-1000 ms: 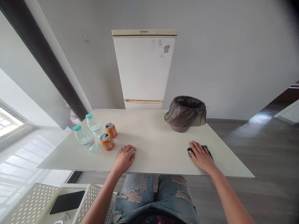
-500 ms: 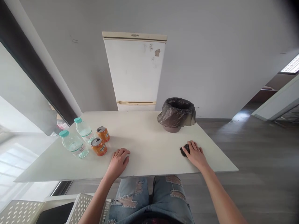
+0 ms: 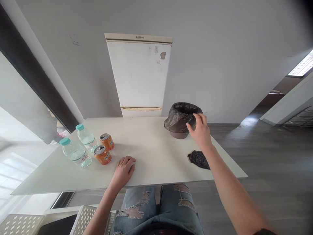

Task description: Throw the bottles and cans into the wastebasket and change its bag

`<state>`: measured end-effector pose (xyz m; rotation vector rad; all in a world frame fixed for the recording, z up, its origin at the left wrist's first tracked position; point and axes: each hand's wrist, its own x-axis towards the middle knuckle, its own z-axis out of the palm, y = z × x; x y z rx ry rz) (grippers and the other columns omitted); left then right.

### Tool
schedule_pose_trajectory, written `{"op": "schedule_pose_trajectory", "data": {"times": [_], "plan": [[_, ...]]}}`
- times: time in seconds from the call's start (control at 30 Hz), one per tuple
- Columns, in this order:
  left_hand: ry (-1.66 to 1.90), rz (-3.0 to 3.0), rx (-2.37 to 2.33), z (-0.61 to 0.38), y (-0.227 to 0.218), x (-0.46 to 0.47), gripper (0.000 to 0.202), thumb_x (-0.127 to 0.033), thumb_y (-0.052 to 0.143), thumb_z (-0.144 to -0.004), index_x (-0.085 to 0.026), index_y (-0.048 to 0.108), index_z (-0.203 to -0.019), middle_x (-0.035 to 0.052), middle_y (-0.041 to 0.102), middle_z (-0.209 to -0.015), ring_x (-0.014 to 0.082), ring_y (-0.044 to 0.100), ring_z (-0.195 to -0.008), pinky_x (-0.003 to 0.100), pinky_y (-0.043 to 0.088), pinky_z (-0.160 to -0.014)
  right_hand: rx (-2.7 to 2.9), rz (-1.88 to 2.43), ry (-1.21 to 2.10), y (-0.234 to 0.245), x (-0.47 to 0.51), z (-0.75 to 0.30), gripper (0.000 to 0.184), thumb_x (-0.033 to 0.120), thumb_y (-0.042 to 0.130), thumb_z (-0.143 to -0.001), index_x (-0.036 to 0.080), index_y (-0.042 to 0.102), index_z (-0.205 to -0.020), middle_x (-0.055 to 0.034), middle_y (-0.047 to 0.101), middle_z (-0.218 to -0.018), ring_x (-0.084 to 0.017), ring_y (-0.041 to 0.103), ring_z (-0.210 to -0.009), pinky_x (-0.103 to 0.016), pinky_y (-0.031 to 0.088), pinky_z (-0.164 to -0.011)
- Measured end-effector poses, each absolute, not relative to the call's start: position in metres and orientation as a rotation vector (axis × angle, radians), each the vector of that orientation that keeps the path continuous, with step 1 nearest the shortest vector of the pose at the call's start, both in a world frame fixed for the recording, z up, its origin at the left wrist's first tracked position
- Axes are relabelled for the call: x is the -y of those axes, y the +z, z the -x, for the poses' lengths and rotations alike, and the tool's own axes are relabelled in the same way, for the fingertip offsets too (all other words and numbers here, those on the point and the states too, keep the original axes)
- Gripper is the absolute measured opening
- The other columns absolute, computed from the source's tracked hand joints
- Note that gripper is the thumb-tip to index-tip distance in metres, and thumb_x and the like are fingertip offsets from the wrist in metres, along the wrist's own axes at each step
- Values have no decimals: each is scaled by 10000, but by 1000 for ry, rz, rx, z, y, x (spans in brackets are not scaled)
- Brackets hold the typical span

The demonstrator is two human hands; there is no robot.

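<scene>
the bin stands on the right half of the table, toward the far edge, with a black liner folded over its rim and hanging loosely down its outside. the right hand is at the near right side of the liner, its grip spread, thumb apart from the fingers and nothing visible between them; whether the fingertips touch the plastic, i cannot tell. judging by this pose, the step in hand is a reach to the liner's edge. the next move seems to call for setting thumb and fingers on either side of the thin plastic and pinching it lightly, since a hard tug could tip the bin.

nearer the person, a crumpled black bag lies on the table, partly covered by the right forearm. the left hand rests palm down near the front edge, fingers loosely bent, holding nothing. beyond it, to the left, stand two orange cans and two clear bottles with green caps, all upright. behind the table is a white fridge.
</scene>
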<state>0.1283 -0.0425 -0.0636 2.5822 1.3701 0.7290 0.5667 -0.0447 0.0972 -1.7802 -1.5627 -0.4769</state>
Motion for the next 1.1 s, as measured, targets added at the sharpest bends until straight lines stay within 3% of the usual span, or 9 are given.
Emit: {"op": "schedule_pose_trajectory", "data": {"times": [0.1, 0.23, 0.43, 0.77, 1.1], "plan": [[690, -2570, -1380, -129, -63, 43, 251, -193, 483, -993, -258, 645, -1175, 81, 665, -1198, 269, 620, -1089, 434, 478, -930, 1671, 1902, -468, 115, 14, -574, 611, 474, 532, -1010, 131, 468, -1511, -244, 480, -1505, -335, 690, -1022, -404, 570, -715], [679, -2563, -1376, -130, -62, 44, 248, -201, 484, -993, -255, 639, -1179, 91, 662, -1202, 274, 616, -1094, 445, 468, -943, 1732, 2047, -408, 118, -11, -582, 414, 380, 553, -1002, 103, 629, -1301, -224, 608, -1311, -282, 683, -854, -400, 543, -701], [686, -2554, -1378, -130, -61, 45, 248, -191, 492, -982, -260, 644, -1167, 91, 669, -1195, 273, 621, -1081, 444, 469, -937, 1672, 1967, -422, 116, -11, -574, 288, 332, 562, -971, 135, 685, -1141, -191, 660, -1170, -320, 668, -943, -432, 546, -755], [703, -2564, -1383, -130, -60, 45, 248, -188, 509, -973, -267, 651, -1160, 81, 676, -1183, 270, 631, -1071, 434, 477, -923, 1696, 1646, -355, 120, 24, -518, 220, 345, 625, -963, 182, 678, -1100, -134, 695, -1103, -283, 692, -878, -389, 545, -716], [700, -2574, -1379, -130, -61, 45, 255, -194, 505, -981, -269, 653, -1174, 86, 669, -1196, 275, 622, -1078, 435, 472, -928, 1858, 1380, -222, 112, 62, -437, 176, 319, 564, -1029, 218, 645, -1149, -116, 692, -1141, -247, 707, -840, -386, 580, -699]]}}
